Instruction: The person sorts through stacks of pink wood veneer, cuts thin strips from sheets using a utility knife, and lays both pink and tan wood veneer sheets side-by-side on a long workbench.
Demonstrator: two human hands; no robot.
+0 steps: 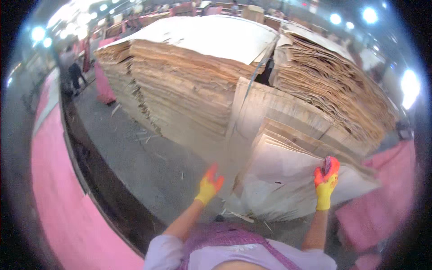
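Both my hands wear yellow gloves with orange-red fingers. My left hand (209, 185) is in the air over the floor, fingers apart and holding nothing. It is left of several pale veneer sheets (279, 182) that lean, tilted, against a tall stack. My right hand (327, 182) is closed at the upper edge of the front sheet. A small dark reddish thing (327, 164) shows between its thumb and fingers, too small to make out. Behind the leaning sheets stands a wide, stained wood panel (288, 105).
A large veneer stack (180, 85) with a white top sheet (202, 33) stands ahead. Another wavy-edged stack (328, 81) is at the right. A long pink-topped surface (67, 180) runs along my left. Pink sheeting (382, 193) lies at right. Wood scraps litter the grey floor (148, 166).
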